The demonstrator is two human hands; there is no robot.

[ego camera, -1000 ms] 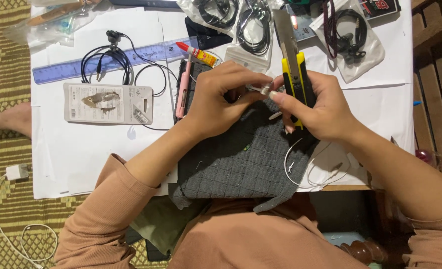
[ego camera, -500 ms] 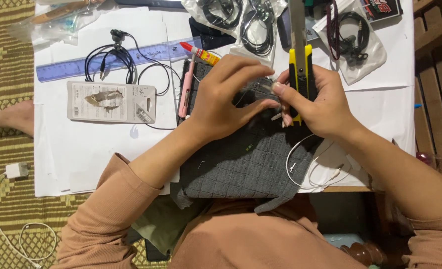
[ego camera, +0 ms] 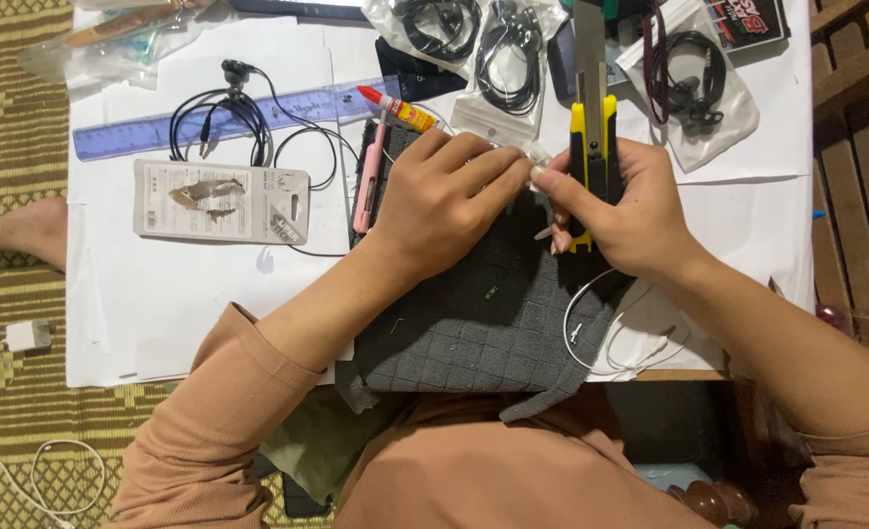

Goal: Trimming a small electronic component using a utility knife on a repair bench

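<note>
White paper [ego camera: 199, 313], bagged earphones [ego camera: 508, 59], knife-holding right hand [ego camera: 630, 211]

Everything is placed from the grey quilted pouch [ego camera: 493, 313] at the centre. Left of it lies open white paper [ego camera: 180, 304], broken only by a flat blister card [ego camera: 221, 201] and looped black cables [ego camera: 234, 122]. Above it, bagged earphones [ego camera: 498, 59], a glue tube [ego camera: 400, 110] and a pink pen [ego camera: 366, 186] crowd the way. To its right, white wire [ego camera: 615, 333] trails.

Grey blister card [ego camera: 221, 201] left; 3 clear bags [ego camera: 699, 78], maybe.
</note>
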